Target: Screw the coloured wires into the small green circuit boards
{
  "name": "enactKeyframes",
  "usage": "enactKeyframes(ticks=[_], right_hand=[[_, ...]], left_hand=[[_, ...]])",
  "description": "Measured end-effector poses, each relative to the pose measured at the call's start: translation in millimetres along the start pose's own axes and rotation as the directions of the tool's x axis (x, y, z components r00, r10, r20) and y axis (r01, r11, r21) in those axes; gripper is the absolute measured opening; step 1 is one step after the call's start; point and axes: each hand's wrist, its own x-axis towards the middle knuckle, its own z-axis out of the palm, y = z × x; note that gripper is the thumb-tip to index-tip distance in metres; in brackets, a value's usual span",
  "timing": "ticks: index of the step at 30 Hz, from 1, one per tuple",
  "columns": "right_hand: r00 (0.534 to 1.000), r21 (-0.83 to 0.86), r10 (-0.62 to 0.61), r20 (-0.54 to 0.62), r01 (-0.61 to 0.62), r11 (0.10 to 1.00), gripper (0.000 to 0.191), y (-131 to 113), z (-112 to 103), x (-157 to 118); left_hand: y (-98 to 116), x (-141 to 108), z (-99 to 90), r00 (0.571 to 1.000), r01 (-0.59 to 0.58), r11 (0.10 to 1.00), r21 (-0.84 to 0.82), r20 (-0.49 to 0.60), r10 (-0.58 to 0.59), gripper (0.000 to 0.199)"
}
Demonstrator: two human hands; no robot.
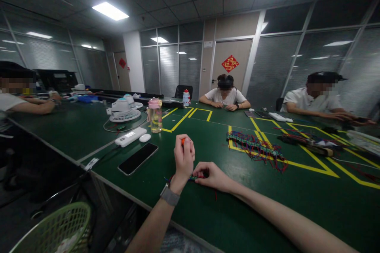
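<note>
My left hand (183, 161), a watch on its wrist, is closed in a fist and raised just above the table. Out of the fist peeks the orange end (183, 141) of a handheld tool; the rest of it is hidden by my fingers. Low on the green tabletop, my right hand (213, 176) pinches a small green circuit board (193, 178) with red and blue wires. Part of the board lies behind my left wrist and under my right fingertips. Whether the tool touches the board cannot be seen.
Left of my hands are a black phone (138, 159), a white power strip (130, 137), a pink-lidded bottle (154, 115) and white fans (124, 112). Wired circuit boards (255, 145) lie bunched to the right. A green basket (56, 221) stands below the table edge. Several people sit around.
</note>
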Motion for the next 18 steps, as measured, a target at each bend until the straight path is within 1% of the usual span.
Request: enactKeyframes(ticks=[5,13,16,18], right_hand=[[1.0,0.009,-0.004,0.009,0.004,1.0,0.016,5.3,0.1,0.5],[1.0,0.004,0.011,0.006,-0.011,1.0,0.015,0.4,-0.1,-0.2],[1.0,-0.021,-0.004,0.001,0.004,1.0,0.015,2.2,1.3,-0.8],[0.999,-0.045,-0.027,-0.017,0.027,0.999,0.017,3.0,3.2,-1.3]], left_hand=[[-0.8,-0.3,1.2,1.0,-0.001,1.0,0.005,0.007,0.001,0.024],[-4.4,-0.5,0.7,0.999,0.002,0.999,0.04,0.043,-0.003,0.023],[-3.9,0.3,1.1,0.996,0.03,0.999,0.028,0.082,-0.032,0.022],[-1.7,1.3,1.6,0.988,0.073,0.997,-0.011,0.137,-0.071,0.022]])
